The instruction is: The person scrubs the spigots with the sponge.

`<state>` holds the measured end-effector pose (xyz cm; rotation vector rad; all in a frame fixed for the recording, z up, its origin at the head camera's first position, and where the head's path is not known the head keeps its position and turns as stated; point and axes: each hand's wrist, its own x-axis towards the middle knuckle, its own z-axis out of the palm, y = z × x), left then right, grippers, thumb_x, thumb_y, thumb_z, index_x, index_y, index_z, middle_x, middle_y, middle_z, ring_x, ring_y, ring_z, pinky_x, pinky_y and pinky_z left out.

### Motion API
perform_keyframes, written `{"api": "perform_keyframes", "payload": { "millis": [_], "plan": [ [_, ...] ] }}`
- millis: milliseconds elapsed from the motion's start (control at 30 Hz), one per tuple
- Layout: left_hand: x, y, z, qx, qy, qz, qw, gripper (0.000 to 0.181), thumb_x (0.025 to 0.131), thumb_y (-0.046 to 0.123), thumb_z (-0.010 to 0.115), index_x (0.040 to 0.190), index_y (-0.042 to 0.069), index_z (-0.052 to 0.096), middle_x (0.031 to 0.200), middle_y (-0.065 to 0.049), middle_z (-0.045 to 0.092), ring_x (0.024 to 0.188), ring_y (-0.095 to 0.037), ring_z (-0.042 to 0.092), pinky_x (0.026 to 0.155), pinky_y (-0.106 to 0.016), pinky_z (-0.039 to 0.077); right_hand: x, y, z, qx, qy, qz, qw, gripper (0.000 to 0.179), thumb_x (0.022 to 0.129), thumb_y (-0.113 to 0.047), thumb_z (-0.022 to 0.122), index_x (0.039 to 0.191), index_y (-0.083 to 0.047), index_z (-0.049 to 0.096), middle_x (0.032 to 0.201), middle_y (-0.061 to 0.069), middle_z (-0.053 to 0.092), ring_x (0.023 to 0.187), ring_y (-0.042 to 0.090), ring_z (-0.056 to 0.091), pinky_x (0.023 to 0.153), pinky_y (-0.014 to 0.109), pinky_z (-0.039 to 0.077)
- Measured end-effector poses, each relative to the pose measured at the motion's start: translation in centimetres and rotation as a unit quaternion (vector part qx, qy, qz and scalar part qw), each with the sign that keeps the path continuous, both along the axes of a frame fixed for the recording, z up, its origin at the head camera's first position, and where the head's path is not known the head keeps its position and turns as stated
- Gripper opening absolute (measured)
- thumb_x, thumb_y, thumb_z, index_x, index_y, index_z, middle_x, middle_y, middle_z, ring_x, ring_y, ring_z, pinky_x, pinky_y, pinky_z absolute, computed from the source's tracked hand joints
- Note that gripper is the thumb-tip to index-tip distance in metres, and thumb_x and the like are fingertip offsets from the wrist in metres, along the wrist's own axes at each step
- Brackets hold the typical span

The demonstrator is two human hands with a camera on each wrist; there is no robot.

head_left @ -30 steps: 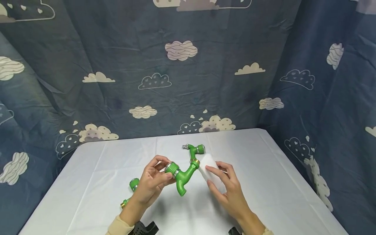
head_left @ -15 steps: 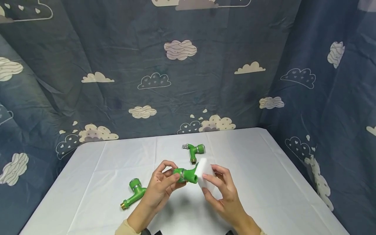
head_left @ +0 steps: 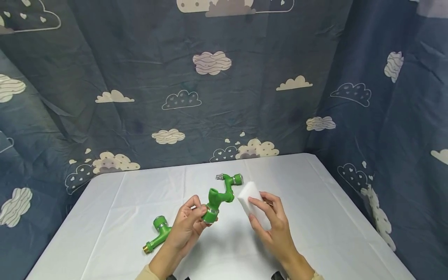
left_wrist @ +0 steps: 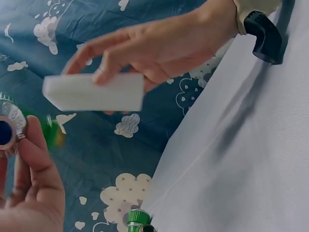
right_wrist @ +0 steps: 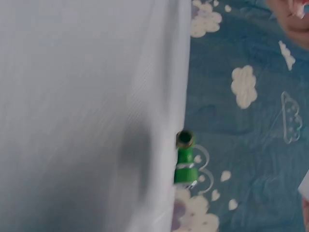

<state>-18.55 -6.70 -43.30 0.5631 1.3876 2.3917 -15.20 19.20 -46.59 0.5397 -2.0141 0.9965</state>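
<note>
My left hand (head_left: pixel 200 210) grips a green plastic faucet (head_left: pixel 217 197) by its ribbed knob end and holds it tilted above the table, body pointing up and away. In the left wrist view the knob end (left_wrist: pixel 7 129) sits against my fingers (left_wrist: pixel 34 159). My right hand (head_left: pixel 253 213) pinches a white sponge block (head_left: pixel 249 199) just right of the faucet, a small gap between them. The left wrist view shows the same sponge (left_wrist: pixel 94 92) held in curled fingers.
A second green faucet (head_left: pixel 159 232) lies on the white tablecloth (head_left: pixel 332 217) left of my left hand. A third faucet (head_left: pixel 231 179) lies behind the held one, also seen as the faucet (right_wrist: pixel 185 162). Blue cloud-print curtains (head_left: pixel 210 97) enclose the table on three sides.
My left hand has turned the held faucet so its body now points up and away. The sponge, pressed against the faucet half a second ago, has drawn off to the right.
</note>
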Motion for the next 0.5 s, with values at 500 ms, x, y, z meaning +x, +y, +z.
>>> {"api": "perform_keyframes", "payload": {
  "millis": [500],
  "plan": [
    [0.8,0.6,0.5,-0.072,-0.054,-0.007,0.9959,0.013,0.106,0.010,0.065,0.117,0.017,0.068,0.096,0.004,0.080,0.081,-0.004,0.073,0.072,-0.017,0.060,0.3,-0.3,0.1,0.075,-0.005,-0.006,0.9971,0.030,0.109,-0.032,0.064,0.137,-0.025,0.070,0.142,0.018,0.055,0.121,0.027,0.059,0.102,0.030,0.051]
  ]
}}
